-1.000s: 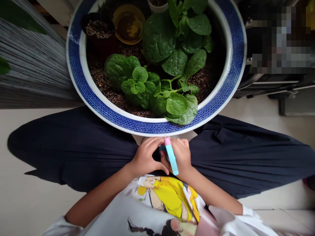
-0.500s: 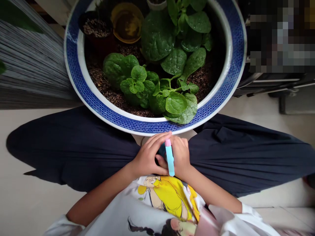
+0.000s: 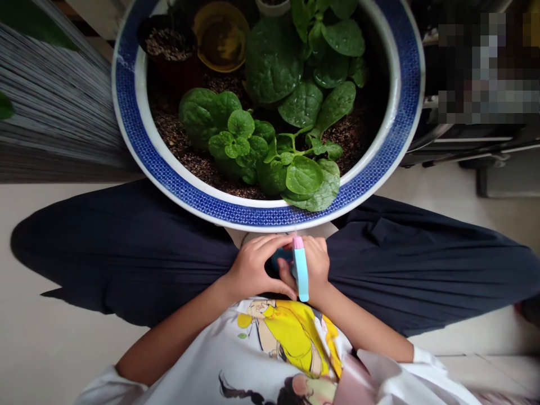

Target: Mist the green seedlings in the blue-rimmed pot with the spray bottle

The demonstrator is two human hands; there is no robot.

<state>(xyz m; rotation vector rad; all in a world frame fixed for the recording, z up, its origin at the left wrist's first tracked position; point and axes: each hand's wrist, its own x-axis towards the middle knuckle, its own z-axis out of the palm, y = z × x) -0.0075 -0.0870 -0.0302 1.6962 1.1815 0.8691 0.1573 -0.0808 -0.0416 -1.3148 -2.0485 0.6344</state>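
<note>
A spray bottle with a light blue head [image 3: 301, 273] and pink nozzle is between my hands, below the pot's near rim. My right hand [image 3: 317, 264] is closed around the bottle just under the head, its thumb showing on the left side. My left hand [image 3: 248, 267] curves in from the left, with its fingers reaching the nozzle end and its thumb at the rear end of the head. Through the gap between the hands a bit of the dark teal bottle body [image 3: 282, 256] shows. The rest of the bottle is hidden by my hands.
Right ahead stands a large blue-and-white pot [image 3: 261, 216] with soil and wet leafy plants [image 3: 304, 174]. Inside it are a small dark pot [image 3: 169, 45] and a yellow bowl [image 3: 222, 36]. My dark-trousered legs flank it. A grey string curtain [image 3: 54, 112] hangs left.
The spray head has shifted slightly to the right and turned a little, along with my right hand. My left fingers have moved slightly down. The view has shifted a little.
</note>
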